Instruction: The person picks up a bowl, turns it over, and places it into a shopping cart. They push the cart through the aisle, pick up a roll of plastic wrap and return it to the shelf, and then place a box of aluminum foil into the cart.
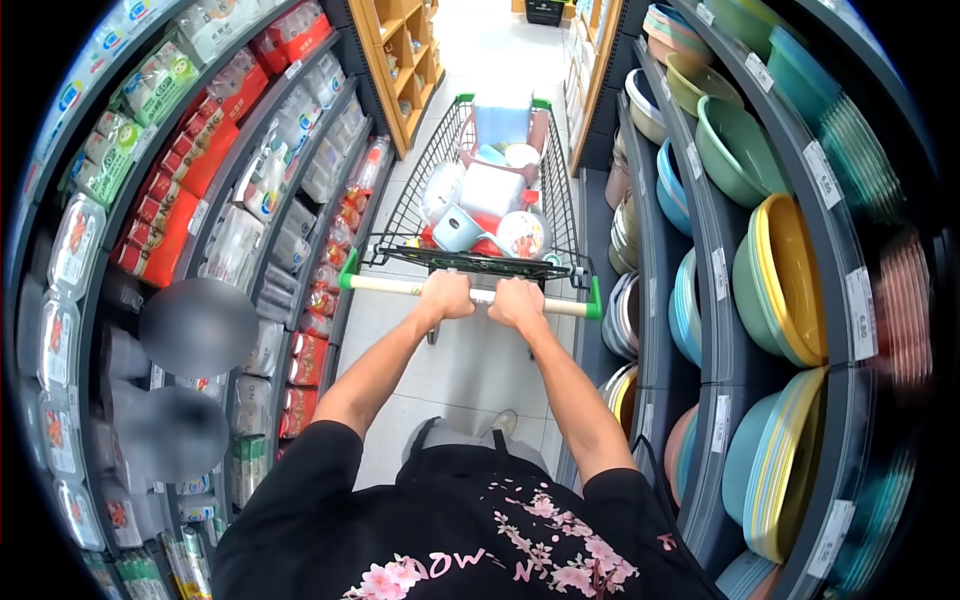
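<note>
Both hands grip the pale handlebar (385,285) of a shopping cart, side by side near its middle. My left hand (447,295) is wrapped round the bar, and my right hand (518,301) is closed on it a little further right. Green end pieces cap the bar. Ahead of it, the black wire cart (432,160) holds several goods: a light blue container (457,230), a round patterned item (522,235), a white package (492,192) and, at the far end, a pink basket (538,135) with a bluish-white pack in it.
Shelves with packaged disposable goods (170,205) line the left side. On the right, shelves carry stacked plastic basins (785,280) with price tags. Tiled floor (400,400) runs along the aisle, past wooden shelving (400,60) at its far end. Two blurred patches cover part of the left shelves.
</note>
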{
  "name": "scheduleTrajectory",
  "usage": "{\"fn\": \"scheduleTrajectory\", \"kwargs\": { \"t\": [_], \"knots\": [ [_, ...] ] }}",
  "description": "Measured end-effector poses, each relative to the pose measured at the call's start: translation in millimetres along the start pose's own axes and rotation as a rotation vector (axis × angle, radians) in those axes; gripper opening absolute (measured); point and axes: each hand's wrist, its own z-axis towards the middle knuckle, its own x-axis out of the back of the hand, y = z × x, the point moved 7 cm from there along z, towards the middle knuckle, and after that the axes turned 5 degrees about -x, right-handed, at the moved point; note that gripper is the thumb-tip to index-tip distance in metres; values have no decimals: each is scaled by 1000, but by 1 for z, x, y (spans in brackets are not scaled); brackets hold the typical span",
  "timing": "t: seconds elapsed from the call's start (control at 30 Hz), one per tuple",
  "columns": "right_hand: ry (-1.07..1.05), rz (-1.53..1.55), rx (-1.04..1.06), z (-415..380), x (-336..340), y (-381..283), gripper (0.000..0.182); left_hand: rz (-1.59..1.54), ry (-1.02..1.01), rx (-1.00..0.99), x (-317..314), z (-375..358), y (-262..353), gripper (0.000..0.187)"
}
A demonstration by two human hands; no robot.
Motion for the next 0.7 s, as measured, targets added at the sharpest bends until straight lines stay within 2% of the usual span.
{"fn": "scheduleTrajectory", "kwargs": {
  "t": [0.2, 0.27, 0.7],
  "knots": [
    [-4, 6, 40, 54, 9, 18, 25, 28, 63, 31, 11, 50, -12, 26],
    [-21, -20, 23, 75, 20, -10, 26, 1, 67, 8, 28, 52, -42, 26],
    [-31, -53, 21, 202, 56, -17, 26, -32, 110, 14, 70, 153, -113, 26]
  ]
}}
